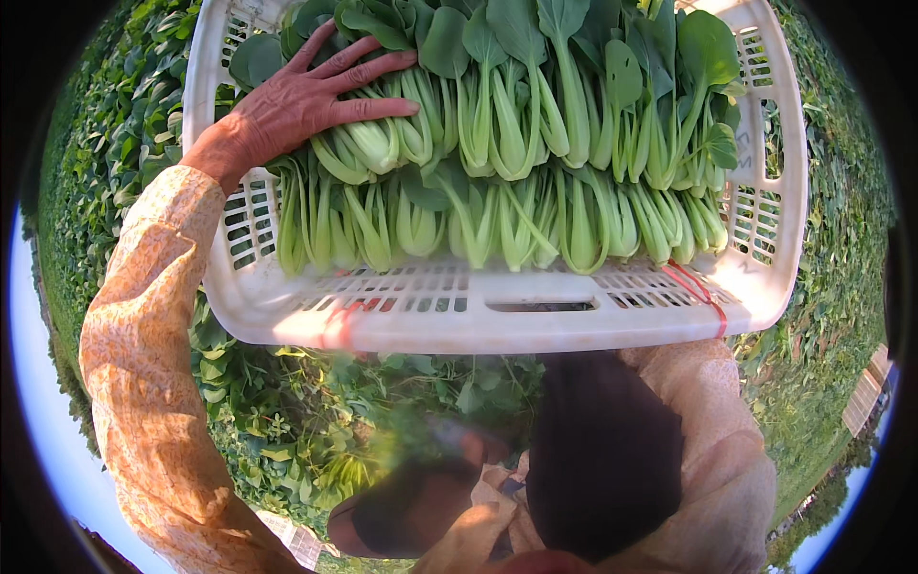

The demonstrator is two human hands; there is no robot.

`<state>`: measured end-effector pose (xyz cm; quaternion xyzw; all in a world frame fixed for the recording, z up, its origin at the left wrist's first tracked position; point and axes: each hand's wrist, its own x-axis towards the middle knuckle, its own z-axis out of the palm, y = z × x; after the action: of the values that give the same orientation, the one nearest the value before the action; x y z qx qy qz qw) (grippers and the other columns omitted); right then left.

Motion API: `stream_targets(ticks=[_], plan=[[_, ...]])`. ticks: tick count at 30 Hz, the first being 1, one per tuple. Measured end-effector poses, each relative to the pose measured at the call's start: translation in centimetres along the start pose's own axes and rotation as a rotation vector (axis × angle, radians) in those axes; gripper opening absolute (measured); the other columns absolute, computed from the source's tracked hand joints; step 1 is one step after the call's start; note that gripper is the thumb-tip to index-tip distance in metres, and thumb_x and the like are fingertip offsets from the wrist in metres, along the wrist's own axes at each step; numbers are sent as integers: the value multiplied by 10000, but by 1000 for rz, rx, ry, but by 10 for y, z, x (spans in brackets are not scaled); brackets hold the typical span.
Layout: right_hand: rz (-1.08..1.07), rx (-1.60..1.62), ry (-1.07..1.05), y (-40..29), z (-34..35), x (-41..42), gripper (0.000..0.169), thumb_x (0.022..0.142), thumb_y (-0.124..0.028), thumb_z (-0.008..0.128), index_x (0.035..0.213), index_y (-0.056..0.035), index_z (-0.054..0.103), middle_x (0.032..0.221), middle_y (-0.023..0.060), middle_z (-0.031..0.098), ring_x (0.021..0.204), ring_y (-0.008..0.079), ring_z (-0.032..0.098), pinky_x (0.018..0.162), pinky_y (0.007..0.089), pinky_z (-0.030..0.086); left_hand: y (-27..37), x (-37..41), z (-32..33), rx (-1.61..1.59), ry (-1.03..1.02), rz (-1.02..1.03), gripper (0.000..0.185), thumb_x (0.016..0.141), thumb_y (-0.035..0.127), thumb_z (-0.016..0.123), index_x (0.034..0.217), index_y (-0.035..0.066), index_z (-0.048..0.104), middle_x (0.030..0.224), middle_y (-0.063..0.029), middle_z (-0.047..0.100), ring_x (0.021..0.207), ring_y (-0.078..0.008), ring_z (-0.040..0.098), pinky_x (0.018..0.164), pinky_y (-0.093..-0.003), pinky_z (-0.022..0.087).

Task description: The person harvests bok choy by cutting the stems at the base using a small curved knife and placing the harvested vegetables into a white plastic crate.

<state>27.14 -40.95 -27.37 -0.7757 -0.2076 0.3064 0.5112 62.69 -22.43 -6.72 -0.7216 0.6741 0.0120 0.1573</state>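
My left hand [319, 93] lies over bunches of green bok choy [509, 122] in a white plastic crate [545, 333], its fingers spread across the stalks at the left end of the upper row. It touches the plants without visibly gripping any. A lower row of bok choy [430, 229] lies along the crate's near side, pale stem bases towards me and leaves tucked beneath the upper row. My right hand is out of view; the right sleeve [706, 369] reaches up to the crate's near rim and disappears behind it.
Red ties [706, 294] loop round the crate's near wall, beside a slotted handle opening. Leafy crop plants [115, 136] grow at the left, with more low greenery [839, 215] at the right. My knee [423, 502] and dark clothing [606, 452] are below the crate.
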Motion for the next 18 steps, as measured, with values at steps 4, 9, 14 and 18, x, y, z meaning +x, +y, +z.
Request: stream_targets(ticks=[4, 9, 14, 18], plan=[[-31, -19, 16, -5, -12, 6, 267, 877, -265, 624, 1067, -78, 629, 965, 164, 641, 921, 343, 625, 832, 428, 484, -10, 2, 46, 6, -5, -28, 701, 854, 76, 520, 1472, 349, 334, 1581, -64, 257, 1467, -274, 244, 1201, -564, 166], [-24, -82, 25, 5, -11, 2, 270, 879, -268, 620, 1071, -80, 628, 972, 165, 641, 930, 344, 624, 842, 429, 483, -4, 10, 38, 38, -26, -49, 839, 823, 11, 570, 1508, 386, 262, 1591, -8, 244, 1458, -244, 269, 1190, -581, 183], [-71, -179, 99, -2, -12, 3, 272, 881, -271, 616, 1076, -82, 628, 979, 165, 642, 939, 346, 622, 851, 429, 481, 3, -3, -65, 129, 77, -102, 807, 709, -33, 655, 1423, 255, 412, 1489, -56, 396, 1326, -262, 452, 1164, -581, 194], [-139, -284, 228, -17, -23, 1, 274, 882, -274, 613, 1079, -84, 627, 985, 166, 642, 946, 348, 621, 859, 429, 480, 33, -35, -90, 142, 208, -688, 823, 789, -37, 647, 1501, 242, 343, 1458, -101, 443, 1315, -286, 457, 1058, -462, 403]])
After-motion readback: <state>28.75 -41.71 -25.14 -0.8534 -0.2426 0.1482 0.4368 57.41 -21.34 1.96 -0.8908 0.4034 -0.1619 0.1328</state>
